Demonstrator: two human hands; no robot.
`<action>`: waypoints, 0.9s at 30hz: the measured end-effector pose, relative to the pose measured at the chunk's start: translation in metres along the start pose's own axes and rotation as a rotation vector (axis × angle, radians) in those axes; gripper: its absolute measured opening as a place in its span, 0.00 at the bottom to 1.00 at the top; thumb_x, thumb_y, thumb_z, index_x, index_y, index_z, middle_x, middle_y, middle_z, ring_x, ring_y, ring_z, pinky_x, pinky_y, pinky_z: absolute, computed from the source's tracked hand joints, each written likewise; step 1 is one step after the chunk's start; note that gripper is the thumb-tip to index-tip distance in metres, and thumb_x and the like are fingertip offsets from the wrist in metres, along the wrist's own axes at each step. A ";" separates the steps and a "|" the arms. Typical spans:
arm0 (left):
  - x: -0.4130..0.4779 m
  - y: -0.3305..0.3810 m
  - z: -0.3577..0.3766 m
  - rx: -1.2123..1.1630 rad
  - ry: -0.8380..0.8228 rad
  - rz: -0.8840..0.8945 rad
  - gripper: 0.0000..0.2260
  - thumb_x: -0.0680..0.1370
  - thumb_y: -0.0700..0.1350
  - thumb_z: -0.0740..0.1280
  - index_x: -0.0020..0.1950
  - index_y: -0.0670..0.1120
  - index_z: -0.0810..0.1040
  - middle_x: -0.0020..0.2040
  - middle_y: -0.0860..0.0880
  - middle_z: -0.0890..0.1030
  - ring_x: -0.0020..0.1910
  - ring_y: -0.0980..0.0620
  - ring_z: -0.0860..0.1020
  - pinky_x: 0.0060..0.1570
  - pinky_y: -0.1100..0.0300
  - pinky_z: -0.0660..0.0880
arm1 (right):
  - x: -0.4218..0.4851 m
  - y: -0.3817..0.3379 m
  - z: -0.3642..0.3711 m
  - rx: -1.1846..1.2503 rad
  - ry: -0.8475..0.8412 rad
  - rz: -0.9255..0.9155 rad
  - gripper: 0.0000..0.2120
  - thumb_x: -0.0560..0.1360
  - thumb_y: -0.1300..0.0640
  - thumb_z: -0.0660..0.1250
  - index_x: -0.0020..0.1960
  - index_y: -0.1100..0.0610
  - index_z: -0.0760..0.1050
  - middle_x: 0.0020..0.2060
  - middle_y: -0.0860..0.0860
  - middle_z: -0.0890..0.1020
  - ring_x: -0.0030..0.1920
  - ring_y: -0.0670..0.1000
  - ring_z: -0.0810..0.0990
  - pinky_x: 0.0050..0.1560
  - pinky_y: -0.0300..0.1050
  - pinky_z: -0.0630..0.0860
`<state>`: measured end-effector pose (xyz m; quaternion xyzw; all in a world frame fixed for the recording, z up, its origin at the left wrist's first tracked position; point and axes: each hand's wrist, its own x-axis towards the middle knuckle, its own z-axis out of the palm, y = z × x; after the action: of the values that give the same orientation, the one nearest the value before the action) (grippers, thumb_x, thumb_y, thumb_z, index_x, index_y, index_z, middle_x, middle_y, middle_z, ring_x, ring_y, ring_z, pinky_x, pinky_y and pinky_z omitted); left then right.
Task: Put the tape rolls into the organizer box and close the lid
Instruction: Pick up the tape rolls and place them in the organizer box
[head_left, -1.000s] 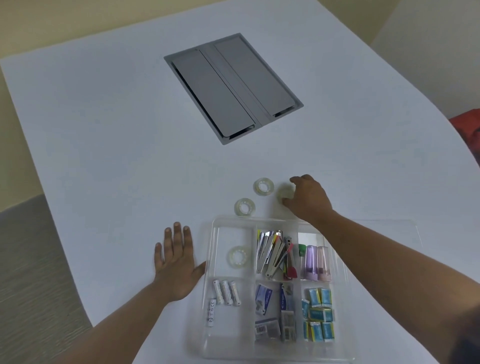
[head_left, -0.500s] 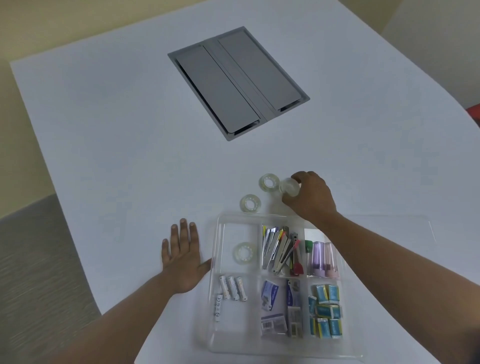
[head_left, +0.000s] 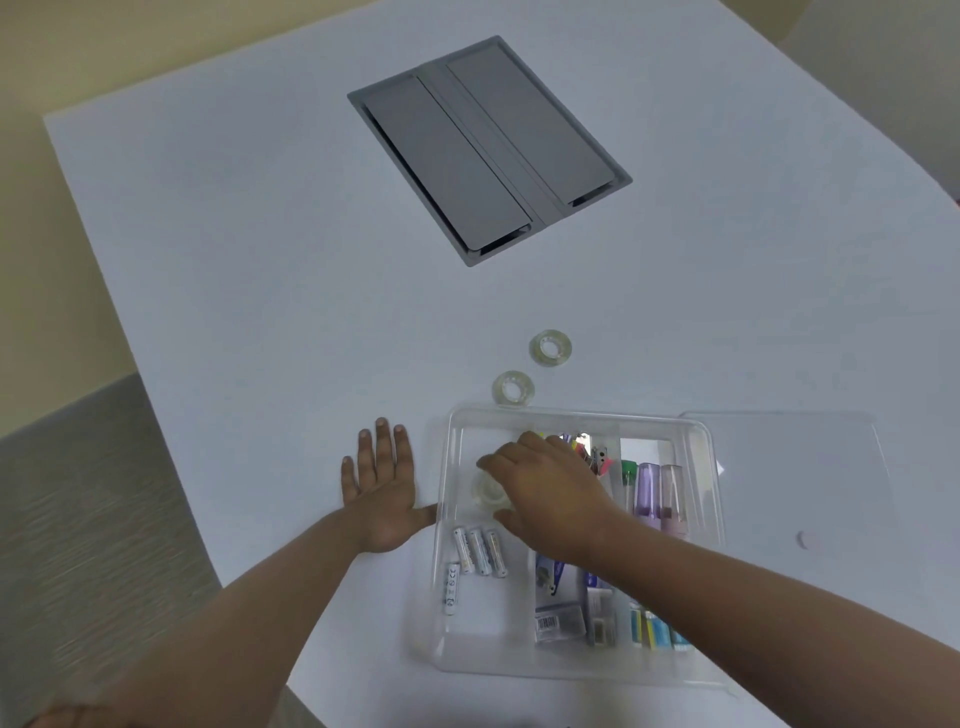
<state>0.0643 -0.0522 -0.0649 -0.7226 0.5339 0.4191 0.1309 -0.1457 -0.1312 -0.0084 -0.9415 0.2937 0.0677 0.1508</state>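
Resting under right hand in box: clear tape roll, w/ pale core.

The organizer box is a clear plastic tray with rounded corners, divided into compartments, standing open on the white table. Its lid, also clear, lies flat on the table just to the right of the box. Two tape rolls lie flat on the table beyond the box's far edge: the nearer roll just beside the rim, the farther roll a little past it to the right, the two apart from each other. Inside the far-left compartment rests clear tape, blurred and partly hidden, so one roll or two stacked cannot be told.
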 end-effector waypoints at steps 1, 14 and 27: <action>0.000 0.000 0.001 -0.001 0.008 -0.001 0.50 0.72 0.70 0.57 0.64 0.50 0.17 0.65 0.48 0.16 0.66 0.45 0.19 0.68 0.42 0.28 | 0.000 0.000 0.003 -0.002 0.000 0.002 0.23 0.71 0.49 0.71 0.63 0.54 0.73 0.56 0.52 0.80 0.57 0.56 0.74 0.56 0.53 0.70; 0.002 -0.003 0.006 0.001 0.057 0.007 0.49 0.73 0.68 0.58 0.65 0.49 0.18 0.66 0.48 0.17 0.66 0.45 0.19 0.69 0.42 0.28 | -0.036 0.027 0.004 0.268 0.258 0.198 0.21 0.72 0.50 0.72 0.63 0.54 0.77 0.65 0.51 0.78 0.68 0.53 0.73 0.67 0.54 0.69; -0.001 -0.008 0.023 -0.030 0.291 0.052 0.48 0.74 0.65 0.59 0.69 0.49 0.22 0.72 0.49 0.23 0.70 0.49 0.23 0.73 0.44 0.33 | -0.061 0.068 0.035 0.183 0.300 0.476 0.38 0.76 0.34 0.56 0.79 0.52 0.51 0.79 0.48 0.51 0.78 0.49 0.43 0.74 0.50 0.52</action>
<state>0.0608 -0.0336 -0.0801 -0.7633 0.5596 0.3213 0.0303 -0.2357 -0.1404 -0.0452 -0.8281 0.5303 -0.0657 0.1697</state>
